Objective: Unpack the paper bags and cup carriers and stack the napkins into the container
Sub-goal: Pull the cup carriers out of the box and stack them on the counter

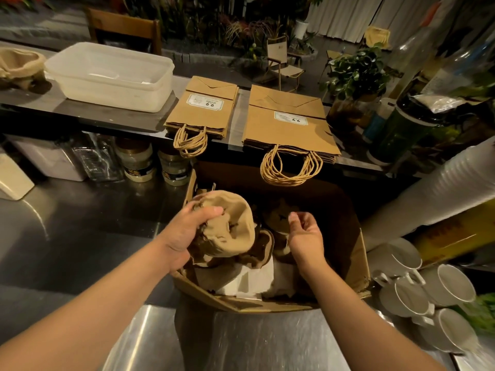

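An open cardboard box (357, 259) stands on the steel counter in front of me, holding brown cup carriers and white napkins (253, 281). My left hand (187, 231) grips a stack of brown pulp cup carriers (235, 220) just above the box. Over the box's right half, my right hand (305, 235) hovers with fingers apart and nothing in them. Two flat stacks of brown paper bags lie on the raised shelf, a smaller one (203, 108) and a larger one (289, 121). A translucent plastic container (107, 76) sits at the shelf's left, with something white inside.
More cup carriers (18, 65) lie at the shelf's far left. Jars (138, 162) stand under the shelf. White mugs (423, 290) and a sleeve of plastic cups (439, 188) crowd the right side. Bottles and a plant (356, 70) stand at the back right.
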`<state>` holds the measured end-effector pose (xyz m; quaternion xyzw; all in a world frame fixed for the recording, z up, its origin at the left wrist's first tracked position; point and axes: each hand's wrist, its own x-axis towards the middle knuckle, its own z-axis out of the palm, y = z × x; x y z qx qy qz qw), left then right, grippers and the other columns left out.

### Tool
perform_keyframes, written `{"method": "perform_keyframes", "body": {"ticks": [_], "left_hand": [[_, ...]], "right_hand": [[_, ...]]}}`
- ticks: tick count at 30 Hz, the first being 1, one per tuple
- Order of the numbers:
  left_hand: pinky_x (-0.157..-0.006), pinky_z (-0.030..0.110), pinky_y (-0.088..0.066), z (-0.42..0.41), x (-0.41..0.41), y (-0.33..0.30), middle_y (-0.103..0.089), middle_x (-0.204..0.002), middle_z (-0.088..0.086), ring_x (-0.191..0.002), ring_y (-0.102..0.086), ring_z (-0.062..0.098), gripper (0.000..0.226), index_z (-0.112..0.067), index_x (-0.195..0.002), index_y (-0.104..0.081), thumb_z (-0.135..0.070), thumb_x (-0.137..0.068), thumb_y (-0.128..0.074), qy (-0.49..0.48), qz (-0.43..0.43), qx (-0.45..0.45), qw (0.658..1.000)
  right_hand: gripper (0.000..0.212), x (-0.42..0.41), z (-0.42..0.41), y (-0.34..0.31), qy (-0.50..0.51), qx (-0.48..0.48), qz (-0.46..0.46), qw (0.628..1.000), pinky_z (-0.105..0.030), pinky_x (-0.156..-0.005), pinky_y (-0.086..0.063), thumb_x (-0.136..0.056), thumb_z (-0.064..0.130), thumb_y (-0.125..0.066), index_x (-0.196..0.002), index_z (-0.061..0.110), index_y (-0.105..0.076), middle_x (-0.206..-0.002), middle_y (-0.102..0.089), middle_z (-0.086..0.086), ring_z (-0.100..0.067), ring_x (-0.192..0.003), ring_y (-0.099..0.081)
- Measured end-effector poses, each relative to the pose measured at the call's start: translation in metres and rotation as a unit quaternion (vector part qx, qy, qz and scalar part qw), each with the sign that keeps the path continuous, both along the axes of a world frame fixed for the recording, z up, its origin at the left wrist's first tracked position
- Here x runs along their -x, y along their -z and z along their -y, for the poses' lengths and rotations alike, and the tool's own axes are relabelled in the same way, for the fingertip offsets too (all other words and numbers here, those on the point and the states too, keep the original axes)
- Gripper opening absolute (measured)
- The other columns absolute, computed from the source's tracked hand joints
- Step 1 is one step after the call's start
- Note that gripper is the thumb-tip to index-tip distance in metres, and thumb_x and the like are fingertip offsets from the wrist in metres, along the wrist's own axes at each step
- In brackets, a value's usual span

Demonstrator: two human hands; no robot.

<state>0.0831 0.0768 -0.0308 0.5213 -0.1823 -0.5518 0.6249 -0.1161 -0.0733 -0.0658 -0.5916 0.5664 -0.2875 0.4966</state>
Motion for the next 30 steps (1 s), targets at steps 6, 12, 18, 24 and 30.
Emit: {"method": "perform_keyframes", "body": {"ticks": [6,12,18,24,30], "left_hand": [[-0.093,0.05,-0.058,0.0,-0.015,-0.005,-0.067,-0.133,0.018,-0.123,-0.065,0.037,0.092,-0.018,-0.143,-0.054,-0.043,-0.061,-0.086,-0.044,-0.037,0.059,0.997],[-0.087,0.046,-0.06,-0.003,-0.019,0.0,-0.067,-0.135,0.016,-0.122,-0.066,0.035,0.112,-0.02,-0.144,-0.055,-0.051,-0.046,-0.098,-0.048,-0.079,0.084,0.992],[-0.09,0.048,-0.059,-0.005,-0.021,0.001,-0.065,-0.136,0.017,-0.121,-0.066,0.035,0.112,-0.018,-0.146,-0.054,-0.051,-0.048,-0.098,-0.04,-0.105,0.101,0.989],[-0.086,0.047,-0.061,-0.002,-0.02,0.002,-0.069,-0.129,0.018,-0.116,-0.069,0.035,0.098,-0.019,-0.133,-0.064,-0.051,-0.047,-0.098,-0.046,-0.112,0.116,0.986],[-0.086,0.046,-0.061,-0.002,-0.02,0.001,-0.069,-0.129,0.017,-0.115,-0.07,0.033,0.095,-0.02,-0.132,-0.066,-0.052,-0.048,-0.098,-0.044,-0.116,0.121,0.985]], "right_hand": [[0.059,-0.017,0.012,0.017,-0.051,-0.134,-0.063,0.988,-0.037,-0.113,-0.04,-0.102,0.028,-0.059,-0.155,0.022,-0.034,-0.149,-0.05,-0.01,-0.028,-0.14,-0.046],[0.074,-0.042,0.002,0.032,-0.079,-0.043,-0.275,0.957,-0.047,-0.118,-0.03,-0.093,0.064,-0.057,-0.155,0.03,-0.034,-0.163,-0.03,-0.008,-0.032,-0.152,-0.022],[0.127,-0.068,-0.014,0.039,-0.115,-0.176,-0.225,0.951,-0.051,-0.119,-0.032,-0.06,0.091,-0.065,-0.161,0.032,-0.015,-0.164,-0.024,-0.013,-0.042,-0.148,-0.027],[0.121,-0.074,-0.019,0.037,-0.132,-0.141,-0.264,0.945,-0.057,-0.122,-0.02,-0.068,0.075,-0.077,-0.16,0.031,-0.011,-0.168,-0.002,-0.011,-0.041,-0.152,-0.007],[0.072,-0.07,-0.014,0.046,-0.051,-0.131,-0.196,0.97,-0.05,-0.1,-0.053,-0.089,0.054,-0.07,-0.147,0.031,-0.035,-0.14,-0.055,-0.008,-0.032,-0.121,-0.057]]}}
